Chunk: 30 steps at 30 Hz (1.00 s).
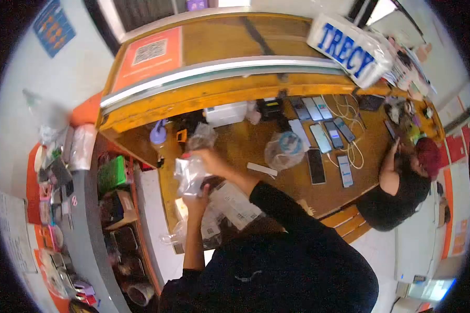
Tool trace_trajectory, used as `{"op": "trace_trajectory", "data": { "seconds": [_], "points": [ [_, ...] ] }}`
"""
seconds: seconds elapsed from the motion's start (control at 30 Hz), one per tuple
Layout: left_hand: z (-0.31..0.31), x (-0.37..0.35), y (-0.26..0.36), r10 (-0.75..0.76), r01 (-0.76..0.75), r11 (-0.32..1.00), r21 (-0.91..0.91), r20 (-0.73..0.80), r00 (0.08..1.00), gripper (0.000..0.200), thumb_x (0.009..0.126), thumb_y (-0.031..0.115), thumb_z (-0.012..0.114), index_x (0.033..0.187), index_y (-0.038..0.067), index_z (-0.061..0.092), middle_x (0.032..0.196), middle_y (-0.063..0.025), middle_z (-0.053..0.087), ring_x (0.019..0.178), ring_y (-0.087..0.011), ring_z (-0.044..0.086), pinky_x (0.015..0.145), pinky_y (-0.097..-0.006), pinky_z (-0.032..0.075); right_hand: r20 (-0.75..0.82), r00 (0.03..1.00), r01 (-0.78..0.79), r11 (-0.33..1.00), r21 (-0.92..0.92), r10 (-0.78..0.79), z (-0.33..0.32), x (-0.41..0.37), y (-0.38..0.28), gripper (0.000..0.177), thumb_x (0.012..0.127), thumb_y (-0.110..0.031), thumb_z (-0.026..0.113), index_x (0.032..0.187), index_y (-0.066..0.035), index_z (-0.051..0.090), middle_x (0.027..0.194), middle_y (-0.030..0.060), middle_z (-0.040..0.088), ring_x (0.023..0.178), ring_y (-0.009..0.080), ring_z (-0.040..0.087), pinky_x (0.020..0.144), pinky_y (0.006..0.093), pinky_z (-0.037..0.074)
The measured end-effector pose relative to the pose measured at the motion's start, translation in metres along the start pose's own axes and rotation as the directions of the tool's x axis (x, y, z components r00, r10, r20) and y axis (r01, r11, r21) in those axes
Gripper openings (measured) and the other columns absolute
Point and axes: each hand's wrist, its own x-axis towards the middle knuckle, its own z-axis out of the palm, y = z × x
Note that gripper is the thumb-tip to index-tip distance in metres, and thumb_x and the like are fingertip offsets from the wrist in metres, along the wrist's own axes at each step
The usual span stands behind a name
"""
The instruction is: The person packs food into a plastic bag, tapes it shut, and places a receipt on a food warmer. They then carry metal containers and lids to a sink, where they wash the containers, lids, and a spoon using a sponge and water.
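Note:
Both of my hands are at the left part of the wooden desk, closed around a clear plastic packet (191, 176). My right hand (210, 161) grips its upper side, and my left hand (196, 201) holds it from below. What lies inside the shiny plastic is too blurred to name. Beneath and beside my hands lie white labelled packages (236, 204) and crumpled clear plastic (210, 229). A small white strip (262, 169) rests to the right of my right hand.
Several phones (316, 166) with white cables lie right of centre, beside a round clear plastic bag (286, 150). A raised wooden shelf (219, 39) spans the desk's far side. A seated person (397, 182) holds a phone at the right. Shelves (122, 208) stand left.

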Motion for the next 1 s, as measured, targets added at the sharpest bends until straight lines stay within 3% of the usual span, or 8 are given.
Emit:
{"op": "trace_trajectory", "data": {
  "seconds": [0.4, 0.53, 0.63, 0.67, 0.7, 0.77, 0.83, 1.0],
  "points": [
    [0.001, -0.008, -0.084, -0.020, -0.037, 0.931, 0.363, 0.151, 0.988, 0.035, 0.085, 0.022, 0.056, 0.108, -0.004, 0.053, 0.105, -0.0160, 0.055, 0.097, -0.0287, 0.053, 0.083, -0.0355, 0.044, -0.026, 0.985, 0.168, 0.985, -0.024, -0.169, -0.035, -0.080, -0.034, 0.054, 0.078, -0.017, 0.065, 0.125, -0.003, 0.042, 0.116, 0.0167, 0.053, 0.103, 0.0258, 0.054, 0.089, 0.0355, 0.041],
    [-0.012, -0.001, -0.104, -0.062, -0.138, 0.788, 0.600, 0.300, 0.952, 0.036, 0.089, 0.021, 0.046, 0.113, -0.006, 0.050, 0.113, -0.0209, 0.053, 0.105, -0.0335, 0.051, 0.090, -0.0380, 0.042, 0.252, 0.968, -0.025, 0.989, 0.149, -0.014, -0.112, -0.188, -0.012, 0.044, 0.085, -0.029, 0.060, 0.117, -0.002, 0.048, 0.097, 0.0099, 0.058, 0.084, 0.0191, 0.055, 0.075, 0.0332, 0.046],
    [-0.033, -0.003, -0.043, -0.155, -0.043, 0.704, 0.709, 0.212, 0.965, 0.035, 0.085, 0.015, 0.048, 0.113, -0.005, 0.049, 0.109, -0.0207, 0.056, 0.103, -0.0334, 0.053, 0.089, -0.0392, 0.042, 0.699, 0.514, -0.796, 0.581, 0.171, 0.498, -0.220, -0.290, -0.010, 0.034, 0.091, -0.033, 0.051, 0.109, -0.005, 0.055, 0.085, 0.0031, 0.058, 0.076, 0.0119, 0.055, 0.066, 0.0276, 0.049],
    [-0.033, -0.001, 0.012, -0.348, 0.187, 0.715, 0.674, 0.111, 0.931, 0.036, 0.084, 0.015, 0.050, 0.114, -0.004, 0.049, 0.109, -0.0206, 0.057, 0.102, -0.0337, 0.054, 0.089, -0.0392, 0.042, 0.561, 0.711, -0.666, 0.660, 0.347, 0.423, -0.238, -0.354, 0.044, 0.034, 0.090, -0.034, 0.051, 0.109, -0.006, 0.056, 0.083, 0.0029, 0.059, 0.075, 0.0124, 0.057, 0.064, 0.0268, 0.050],
    [-0.023, -0.007, 0.025, -0.454, 0.419, 0.553, 0.721, -0.160, 0.876, 0.037, 0.083, 0.014, 0.051, 0.113, -0.006, 0.048, 0.108, -0.0249, 0.054, 0.101, -0.0354, 0.053, 0.084, -0.0406, 0.044, 0.407, 0.499, -0.867, 0.442, 0.231, 0.765, -0.282, -0.381, 0.020, 0.033, 0.089, -0.034, 0.052, 0.108, -0.007, 0.057, 0.082, 0.0036, 0.060, 0.072, 0.0132, 0.059, 0.060, 0.0267, 0.051],
    [-0.012, -0.009, 0.020, -0.005, 0.413, 0.589, 0.695, -0.507, 0.862, 0.036, 0.086, 0.020, 0.048, 0.110, -0.007, 0.048, 0.098, -0.0261, 0.052, 0.090, -0.0413, 0.051, 0.074, -0.0507, 0.042, 0.102, 0.408, -0.840, 0.329, 0.431, 0.907, -0.343, -0.465, 0.044, 0.029, 0.088, -0.031, 0.052, 0.105, -0.008, 0.058, 0.073, 0.0032, 0.060, 0.061, 0.0127, 0.058, 0.048, 0.0252, 0.048],
    [0.017, 0.000, 0.121, 0.461, 0.145, 0.647, 0.749, -0.535, 0.707, 0.039, 0.091, 0.029, 0.046, 0.112, -0.004, 0.048, 0.103, -0.0240, 0.051, 0.092, -0.0397, 0.050, 0.078, -0.0484, 0.039, -0.287, 0.273, -0.787, 0.385, 0.482, 0.918, -0.404, -0.499, 0.039, 0.027, 0.088, -0.031, 0.053, 0.102, -0.009, 0.059, 0.069, 0.0032, 0.060, 0.057, 0.0127, 0.058, 0.044, 0.0247, 0.045],
    [0.181, 0.019, 0.277, 0.359, -0.167, 0.883, 0.438, -0.403, 0.842, 0.035, 0.090, 0.020, 0.050, 0.116, -0.004, 0.047, 0.115, -0.0209, 0.049, 0.104, -0.0338, 0.047, 0.090, -0.0417, 0.037, -0.924, 0.210, -0.891, 0.452, -0.046, 0.320, -0.518, -0.545, 0.098, 0.022, 0.088, -0.024, 0.051, 0.094, -0.004, 0.060, 0.079, 0.0137, 0.064, 0.074, 0.0268, 0.063, 0.065, 0.0362, 0.049]
  ]
}}
